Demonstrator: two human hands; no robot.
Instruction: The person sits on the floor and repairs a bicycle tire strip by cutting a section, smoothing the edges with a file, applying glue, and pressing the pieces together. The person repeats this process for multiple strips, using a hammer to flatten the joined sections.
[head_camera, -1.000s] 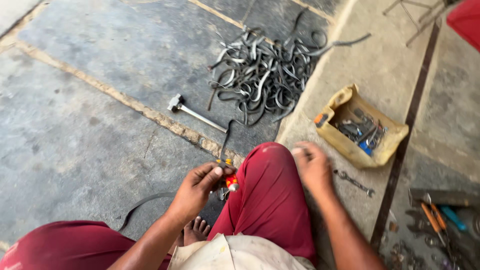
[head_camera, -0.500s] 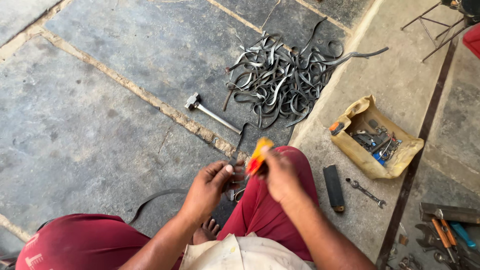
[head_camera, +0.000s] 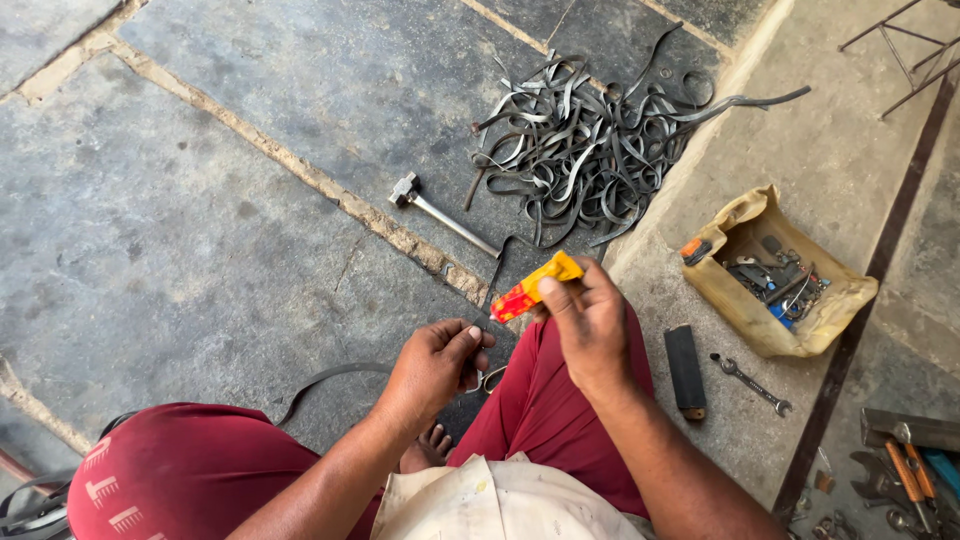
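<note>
The right hand (head_camera: 592, 322) is clamped on a small yellow-and-red tube (head_camera: 536, 286), gripped at its yellow end between thumb and fingers, the red end pointing down toward the left hand (head_camera: 435, 362). The left hand's fingertips are pinched together on a thin dark strip (head_camera: 494, 280) just below the tube's red tip; tube and strip sit above the red-clad knee (head_camera: 545, 400).

Open room: the stone floor (head_camera: 200, 220) to the left lies bare up to a pale mortar seam running diagonally. A hammer (head_camera: 440, 215) lies across that seam, near a tangled heap of dark metal strips (head_camera: 590, 150). The heap reaches the edge of the lighter concrete step (head_camera: 830, 160) at the right.

Containers: a tan open-topped bag (head_camera: 770, 270) on the step holds small dark metal parts and an orange-capped item at its rim. Beside it lie a black bar (head_camera: 686, 368) and a spanner (head_camera: 752, 384), apart from each other.
</note>
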